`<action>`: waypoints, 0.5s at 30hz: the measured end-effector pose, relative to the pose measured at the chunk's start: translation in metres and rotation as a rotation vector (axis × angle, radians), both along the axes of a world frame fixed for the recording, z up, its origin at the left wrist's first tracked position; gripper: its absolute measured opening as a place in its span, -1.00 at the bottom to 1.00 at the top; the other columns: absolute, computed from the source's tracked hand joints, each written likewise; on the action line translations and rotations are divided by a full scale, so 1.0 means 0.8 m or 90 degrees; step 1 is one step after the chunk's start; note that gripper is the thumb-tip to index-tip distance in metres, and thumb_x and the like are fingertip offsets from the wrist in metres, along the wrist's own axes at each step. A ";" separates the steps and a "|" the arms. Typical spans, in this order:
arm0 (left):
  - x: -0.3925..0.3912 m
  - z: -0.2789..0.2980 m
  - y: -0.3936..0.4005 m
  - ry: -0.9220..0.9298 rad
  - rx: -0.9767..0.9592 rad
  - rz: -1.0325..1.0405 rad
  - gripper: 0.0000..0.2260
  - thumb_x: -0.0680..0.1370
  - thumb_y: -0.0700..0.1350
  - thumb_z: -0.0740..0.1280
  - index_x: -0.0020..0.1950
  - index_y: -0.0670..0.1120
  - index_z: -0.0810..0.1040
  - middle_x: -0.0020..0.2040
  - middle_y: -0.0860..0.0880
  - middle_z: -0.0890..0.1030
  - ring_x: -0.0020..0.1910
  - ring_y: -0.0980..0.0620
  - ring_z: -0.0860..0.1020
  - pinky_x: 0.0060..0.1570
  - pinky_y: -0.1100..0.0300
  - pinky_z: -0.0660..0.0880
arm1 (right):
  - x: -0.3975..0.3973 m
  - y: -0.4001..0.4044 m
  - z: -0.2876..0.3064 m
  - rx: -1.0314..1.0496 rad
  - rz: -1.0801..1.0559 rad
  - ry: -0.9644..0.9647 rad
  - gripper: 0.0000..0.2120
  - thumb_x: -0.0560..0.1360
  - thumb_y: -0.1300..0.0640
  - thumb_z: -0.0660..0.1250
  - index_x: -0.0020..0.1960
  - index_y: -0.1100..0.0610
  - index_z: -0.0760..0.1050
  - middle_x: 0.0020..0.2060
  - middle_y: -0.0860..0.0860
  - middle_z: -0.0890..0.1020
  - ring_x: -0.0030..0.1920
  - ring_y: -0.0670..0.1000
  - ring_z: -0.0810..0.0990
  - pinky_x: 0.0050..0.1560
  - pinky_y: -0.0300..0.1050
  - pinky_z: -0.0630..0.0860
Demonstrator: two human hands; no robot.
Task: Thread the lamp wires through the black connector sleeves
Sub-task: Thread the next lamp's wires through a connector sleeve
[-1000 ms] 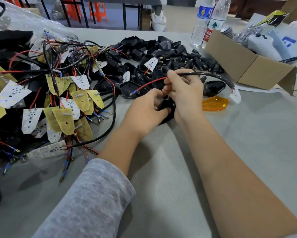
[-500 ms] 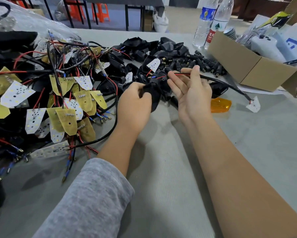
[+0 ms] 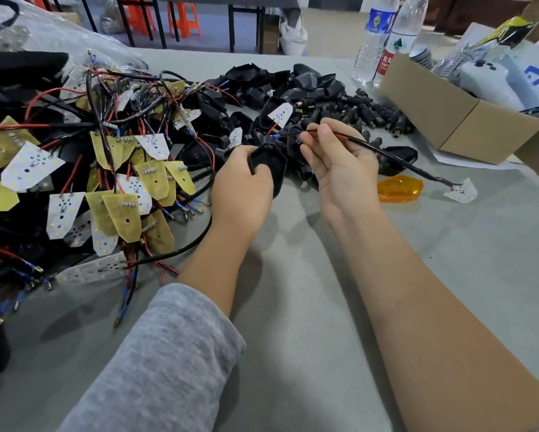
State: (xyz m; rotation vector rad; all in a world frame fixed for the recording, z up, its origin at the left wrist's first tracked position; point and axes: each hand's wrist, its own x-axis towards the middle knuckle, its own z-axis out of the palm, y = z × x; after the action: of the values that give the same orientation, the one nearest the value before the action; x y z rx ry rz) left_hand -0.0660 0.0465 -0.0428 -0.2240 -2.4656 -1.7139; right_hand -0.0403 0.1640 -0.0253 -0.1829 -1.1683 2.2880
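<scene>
Looking down from the head camera, I see my left hand point(image 3: 241, 185) curled round a black plastic lamp housing point(image 3: 269, 162), knuckles toward me, thumb over its near face, lifted just off the grey table covering point(image 3: 293, 307). The left forearm comes out of a soft grey fleece sleeve point(image 3: 168, 363). My right hand point(image 3: 340, 165) is turned palm up just right of the housing, fingers loosely bent, the thumb and forefinger pinching a lamp wire point(image 3: 371, 148). The right forearm is bare.

That wire is a thin cable in a black sheath. Its red and blue bare leads reach left from my fingertips toward the top of the housing; I cannot tell whether they touch it. Its other end trails right of the housing down to a small white LED board point(image 3: 463, 191) lying flat on the covering.

Just right of the housing, past my right hand, lies an amber translucent lens point(image 3: 400, 190), glossy and rounded. Behind the housing is a heap of matt black housings point(image 3: 293, 82) and, further right, a scatter of short black connector sleeves point(image 3: 377, 115) with brassy ends. Left of the housing sprawls a tangle of red and black wires with yellow and white LED boards point(image 3: 121, 182), pointed like shields. Far right of the housing stands an open cardboard box point(image 3: 464, 120), with two clear water bottles point(image 3: 383, 39) behind it.
</scene>
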 end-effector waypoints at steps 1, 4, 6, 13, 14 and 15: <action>0.001 0.000 0.000 -0.001 0.002 -0.008 -0.64 0.54 -0.18 0.16 0.32 -0.01 0.47 -0.17 0.04 0.61 -0.24 0.06 0.57 -0.16 0.05 0.54 | -0.001 0.000 -0.001 0.002 -0.005 -0.002 -0.91 0.57 0.36 0.27 0.00 0.24 0.54 -0.15 0.12 0.65 -0.15 0.03 0.66 0.00 -0.15 0.62; 0.001 0.001 0.002 -0.020 0.044 -0.045 -0.71 0.53 -0.20 0.16 0.18 0.00 0.54 -0.14 0.06 0.62 -0.20 0.07 0.55 -0.18 0.14 0.47 | -0.003 0.002 -0.003 -0.012 -0.020 -0.003 -0.89 0.60 0.33 0.24 0.02 0.25 0.54 -0.12 0.12 0.65 -0.10 0.01 0.67 0.04 -0.17 0.62; -0.001 -0.001 0.002 -0.029 0.045 -0.043 -0.69 0.52 -0.21 0.15 0.18 -0.04 0.56 -0.14 0.03 0.61 -0.19 0.01 0.52 -0.17 0.12 0.42 | -0.005 0.003 -0.003 -0.042 -0.029 0.007 -0.88 0.61 0.30 0.23 0.00 0.24 0.55 -0.11 0.11 0.64 -0.06 0.03 0.66 0.06 -0.16 0.61; -0.005 -0.004 -0.001 -0.022 0.132 0.044 -0.73 0.59 -0.19 0.18 0.29 -0.04 0.42 -0.12 0.01 0.59 -0.40 0.07 0.56 -0.45 0.26 0.45 | 0.000 0.002 0.000 -0.069 0.059 0.014 -0.80 0.65 0.23 0.15 -0.05 0.22 0.52 -0.28 0.08 0.69 -0.22 -0.01 0.70 -0.10 -0.19 0.64; -0.005 -0.004 -0.002 -0.022 0.156 0.044 -0.77 0.60 -0.17 0.22 0.26 -0.04 0.41 -0.07 -0.03 0.61 -0.40 0.05 0.61 -0.48 0.28 0.46 | 0.000 0.000 0.000 -0.049 0.070 0.002 -0.79 0.66 0.23 0.14 -0.05 0.22 0.52 -0.30 0.08 0.69 -0.25 -0.02 0.70 -0.14 -0.21 0.64; -0.005 -0.003 -0.002 -0.023 0.175 0.042 -0.75 0.59 -0.15 0.28 0.26 -0.05 0.39 -0.02 -0.06 0.62 -0.35 0.02 0.65 -0.47 0.28 0.49 | 0.000 -0.003 0.000 -0.024 0.074 -0.013 -0.79 0.66 0.24 0.14 -0.05 0.23 0.52 -0.32 0.09 0.68 -0.27 -0.02 0.70 -0.18 -0.22 0.63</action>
State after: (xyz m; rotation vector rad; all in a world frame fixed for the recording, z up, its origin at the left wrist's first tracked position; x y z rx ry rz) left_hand -0.0697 0.0451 -0.0449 -0.0818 -2.1985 -2.0166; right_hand -0.0401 0.1616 -0.0251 -0.1561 -1.1739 2.4153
